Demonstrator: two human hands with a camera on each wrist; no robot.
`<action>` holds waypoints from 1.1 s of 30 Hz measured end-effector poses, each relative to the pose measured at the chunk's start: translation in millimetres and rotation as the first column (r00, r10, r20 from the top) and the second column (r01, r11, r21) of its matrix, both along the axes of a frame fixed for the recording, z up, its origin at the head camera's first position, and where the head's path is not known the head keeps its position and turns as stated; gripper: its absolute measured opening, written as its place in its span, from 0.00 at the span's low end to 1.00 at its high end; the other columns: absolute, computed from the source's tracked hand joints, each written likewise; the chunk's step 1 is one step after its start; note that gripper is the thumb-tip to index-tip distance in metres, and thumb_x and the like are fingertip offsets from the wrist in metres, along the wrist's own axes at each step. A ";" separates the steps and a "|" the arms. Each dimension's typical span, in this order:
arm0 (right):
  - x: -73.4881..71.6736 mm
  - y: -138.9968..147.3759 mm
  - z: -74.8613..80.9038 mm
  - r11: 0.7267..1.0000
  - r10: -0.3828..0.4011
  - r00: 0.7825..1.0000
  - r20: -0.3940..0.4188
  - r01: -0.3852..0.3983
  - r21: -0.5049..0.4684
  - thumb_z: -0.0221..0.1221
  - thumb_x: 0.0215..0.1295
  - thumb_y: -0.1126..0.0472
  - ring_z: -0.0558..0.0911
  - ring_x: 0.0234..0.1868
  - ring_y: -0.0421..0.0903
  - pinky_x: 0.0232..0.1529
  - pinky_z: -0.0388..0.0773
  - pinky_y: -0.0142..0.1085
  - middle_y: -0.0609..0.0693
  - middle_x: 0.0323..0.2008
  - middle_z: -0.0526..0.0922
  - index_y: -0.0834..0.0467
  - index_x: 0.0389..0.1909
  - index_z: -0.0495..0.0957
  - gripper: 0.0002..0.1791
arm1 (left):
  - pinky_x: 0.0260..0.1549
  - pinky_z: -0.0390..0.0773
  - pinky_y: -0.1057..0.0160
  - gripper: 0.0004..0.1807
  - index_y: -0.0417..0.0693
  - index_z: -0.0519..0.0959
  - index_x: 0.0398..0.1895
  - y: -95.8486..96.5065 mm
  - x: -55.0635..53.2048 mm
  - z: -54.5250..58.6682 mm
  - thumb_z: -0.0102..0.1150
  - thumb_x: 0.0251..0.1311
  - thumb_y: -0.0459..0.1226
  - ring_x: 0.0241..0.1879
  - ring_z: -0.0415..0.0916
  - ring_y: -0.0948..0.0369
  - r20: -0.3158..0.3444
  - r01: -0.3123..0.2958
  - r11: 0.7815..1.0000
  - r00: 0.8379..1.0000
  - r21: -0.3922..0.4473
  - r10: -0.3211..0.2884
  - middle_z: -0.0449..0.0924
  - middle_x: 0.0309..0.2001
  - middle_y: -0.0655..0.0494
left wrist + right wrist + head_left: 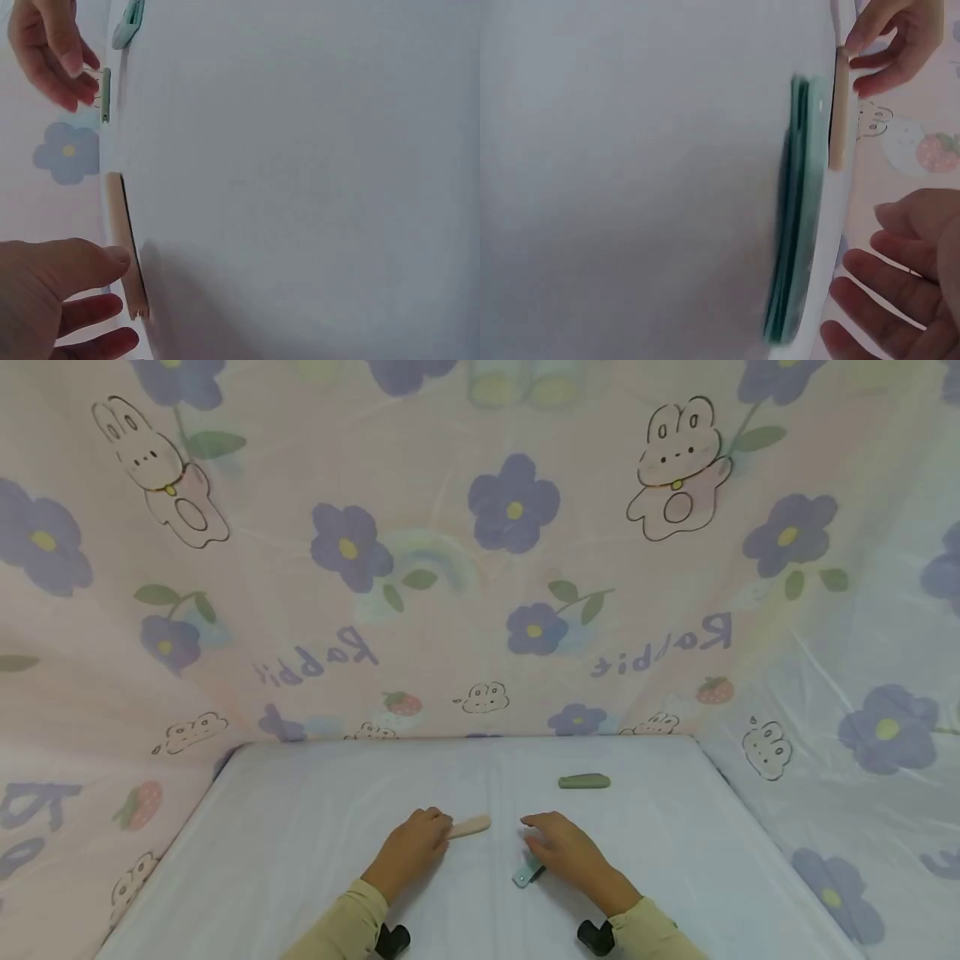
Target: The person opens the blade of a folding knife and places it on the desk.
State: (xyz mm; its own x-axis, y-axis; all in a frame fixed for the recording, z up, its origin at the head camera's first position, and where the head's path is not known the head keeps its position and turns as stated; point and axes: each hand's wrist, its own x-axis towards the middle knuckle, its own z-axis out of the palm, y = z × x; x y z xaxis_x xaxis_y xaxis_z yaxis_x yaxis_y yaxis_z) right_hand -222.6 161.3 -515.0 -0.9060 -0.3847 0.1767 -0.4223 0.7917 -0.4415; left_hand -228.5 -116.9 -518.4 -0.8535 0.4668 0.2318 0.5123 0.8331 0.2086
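Note:
A beige slim bar with a rounded end (472,827) lies on the white table. My left hand (414,847) is at its left end, the thumb (112,259) on the bar's side and the fingers across from it, pinching it. To the right, a teal folded tool of stacked layers (804,210), with a small hole near one end, lies partly under my right hand (567,853) in the head view. That hand hovers with loosely spread fingers (889,277) and holds nothing.
A dark green slim bar (584,782), similar in shape, lies farther back on the right. The white table (300,827) is enclosed by a printed curtain (427,635) at the back and sides.

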 end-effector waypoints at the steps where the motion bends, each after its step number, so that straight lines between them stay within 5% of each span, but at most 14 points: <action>1: -0.9 -4.7 -1.3 1.000 0.010 1.000 0.007 -0.010 0.006 0.57 0.65 0.55 0.76 0.52 0.46 0.51 0.75 0.43 0.49 0.48 0.79 0.56 0.52 0.77 0.16 | 0.36 0.77 0.64 0.14 0.47 0.78 0.47 1.5 0.1 -0.7 0.62 0.58 0.40 0.39 0.72 0.61 0.007 -0.003 1.000 1.000 -0.010 0.003 0.77 0.43 0.58; 10: -3.4 -39.6 -11.5 0.992 0.117 0.989 -0.088 -0.111 0.062 0.59 0.62 0.57 0.77 0.46 0.45 0.47 0.76 0.39 0.48 0.44 0.80 0.58 0.49 0.77 0.16 | 0.31 0.76 0.65 0.12 0.47 0.80 0.43 16.5 2.9 -1.9 0.63 0.56 0.37 0.35 0.72 0.62 -0.019 0.012 1.000 1.000 -0.014 -0.013 0.78 0.38 0.59; 25: -6.2 -54.6 -14.7 0.992 0.060 0.979 -0.193 -0.037 0.123 0.62 0.59 0.57 0.77 0.41 0.46 0.41 0.77 0.38 0.49 0.39 0.80 0.60 0.49 0.77 0.19 | 0.26 0.74 0.71 0.10 0.44 0.79 0.38 32.7 9.9 -4.2 0.64 0.52 0.34 0.28 0.67 0.65 -0.175 0.057 0.998 0.983 -0.007 -0.057 0.74 0.30 0.59; 33: -5.5 -52.2 -8.0 1.000 0.016 1.000 -0.021 -0.016 -0.005 0.59 0.63 0.58 0.77 0.46 0.47 0.46 0.77 0.40 0.50 0.44 0.79 0.63 0.53 0.74 0.20 | 0.25 0.73 0.69 0.04 0.44 0.78 0.32 36.2 9.2 -1.2 0.61 0.52 0.32 0.24 0.67 0.68 0.008 0.040 0.999 0.999 0.025 -0.040 0.70 0.24 0.63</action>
